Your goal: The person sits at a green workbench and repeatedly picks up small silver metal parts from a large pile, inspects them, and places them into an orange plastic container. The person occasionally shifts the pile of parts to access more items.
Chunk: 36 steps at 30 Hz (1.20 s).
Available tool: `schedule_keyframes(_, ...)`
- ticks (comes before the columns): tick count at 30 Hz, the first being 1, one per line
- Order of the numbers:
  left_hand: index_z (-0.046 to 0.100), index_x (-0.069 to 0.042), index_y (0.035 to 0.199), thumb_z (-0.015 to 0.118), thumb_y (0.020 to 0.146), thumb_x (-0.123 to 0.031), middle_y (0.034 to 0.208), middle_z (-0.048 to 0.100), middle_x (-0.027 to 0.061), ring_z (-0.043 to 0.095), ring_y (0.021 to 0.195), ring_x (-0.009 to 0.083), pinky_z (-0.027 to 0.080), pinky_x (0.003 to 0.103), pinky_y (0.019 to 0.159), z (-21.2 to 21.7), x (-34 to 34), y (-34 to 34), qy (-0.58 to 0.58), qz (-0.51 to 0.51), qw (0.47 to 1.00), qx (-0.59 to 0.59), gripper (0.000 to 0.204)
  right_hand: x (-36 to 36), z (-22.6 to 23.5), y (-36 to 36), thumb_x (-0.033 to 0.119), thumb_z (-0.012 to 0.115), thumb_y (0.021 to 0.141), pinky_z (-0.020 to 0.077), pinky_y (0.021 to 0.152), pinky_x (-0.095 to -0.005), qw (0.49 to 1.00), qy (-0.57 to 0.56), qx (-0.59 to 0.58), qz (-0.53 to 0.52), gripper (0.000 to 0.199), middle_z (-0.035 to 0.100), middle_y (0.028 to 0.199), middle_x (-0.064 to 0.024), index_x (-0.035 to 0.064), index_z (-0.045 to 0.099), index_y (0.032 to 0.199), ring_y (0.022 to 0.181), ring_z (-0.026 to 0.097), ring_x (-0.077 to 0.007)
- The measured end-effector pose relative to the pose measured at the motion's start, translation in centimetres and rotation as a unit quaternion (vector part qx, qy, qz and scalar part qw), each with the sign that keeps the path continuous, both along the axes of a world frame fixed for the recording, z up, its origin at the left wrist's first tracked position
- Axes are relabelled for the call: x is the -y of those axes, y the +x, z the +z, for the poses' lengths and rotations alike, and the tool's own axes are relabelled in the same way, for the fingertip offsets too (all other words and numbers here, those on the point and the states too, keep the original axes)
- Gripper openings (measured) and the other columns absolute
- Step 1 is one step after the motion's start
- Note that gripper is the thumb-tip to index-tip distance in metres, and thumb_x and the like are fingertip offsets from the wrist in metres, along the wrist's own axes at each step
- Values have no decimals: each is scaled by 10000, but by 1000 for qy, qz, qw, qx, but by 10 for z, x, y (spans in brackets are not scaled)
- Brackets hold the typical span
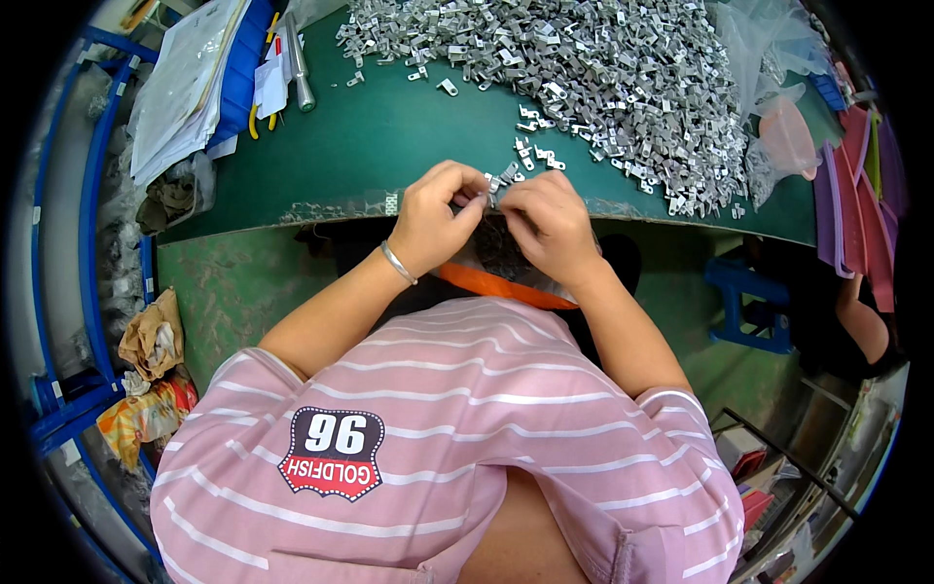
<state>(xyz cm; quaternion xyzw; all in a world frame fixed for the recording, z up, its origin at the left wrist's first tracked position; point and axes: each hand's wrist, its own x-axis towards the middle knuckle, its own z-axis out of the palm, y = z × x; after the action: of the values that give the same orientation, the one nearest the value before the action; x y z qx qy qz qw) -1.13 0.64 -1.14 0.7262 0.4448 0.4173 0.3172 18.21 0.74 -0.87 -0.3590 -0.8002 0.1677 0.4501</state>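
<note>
My left hand [436,216], with a bracelet at its wrist, is closed in a pinch at the table's near edge. A small silvery metal bracket [491,199] shows at its fingertips. Close beside it, my right hand [553,226] is also closed, thumb against bent fingers; what they hold is hidden. Just beyond the fingertips lie several loose metal brackets [525,153], small bent pieces with holes. Behind them a large heap of the same brackets [623,78] covers the far middle and right of the green table [389,131].
Papers [185,88] and a blue bin [236,97] stand at the far left, beside yellow-handled pliers [255,122]. Clear plastic bags [769,39] and a pinkish cup [786,136] are at the right. An orange-edged bag [501,284] lies below my hands. A blue stool [749,302] stands right.
</note>
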Motion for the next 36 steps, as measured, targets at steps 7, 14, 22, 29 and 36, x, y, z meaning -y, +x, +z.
schedule_keyframes(7,661,-28,1005,779,762,-79,1020,606,138,591,926,341,483,398,821,6,10,8,148,21,984,-102,275,1,11,15,-38,718,723,502,778,-397,997,-45,-13,-55,225,678,922,-110,32,643,923,866,631,-316)
schedule_keyframes(14,619,-25,930,726,797,-32,976,583,121,599,842,299,502,391,744,7,-7,8,75,-19,988,-133,171,0,-14,15,-65,683,736,501,795,-404,999,-46,-8,-23,239,669,977,-120,41,642,946,911,621,-327)
schedule_keyframes(22,623,-35,981,730,823,-76,1031,587,116,598,837,299,514,369,749,10,-4,28,65,32,995,-70,195,-6,1,27,-20,706,747,494,808,-405,996,-23,3,-87,230,668,944,-116,24,649,965,889,621,-317)
schedule_keyframes(29,598,-41,840,697,754,-7,911,597,118,587,858,336,487,412,766,1,-15,32,122,-122,981,-86,135,-11,-1,30,8,708,774,505,759,-376,981,-154,-14,-120,164,629,860,-124,17,638,922,839,634,-302)
schedule_keyframes(36,621,-42,1007,700,777,-31,1057,579,148,594,955,359,485,425,877,17,-21,38,105,-15,991,-77,243,-21,1,28,-2,694,772,486,846,-401,995,-24,16,-95,195,665,989,-120,29,654,960,932,617,-331)
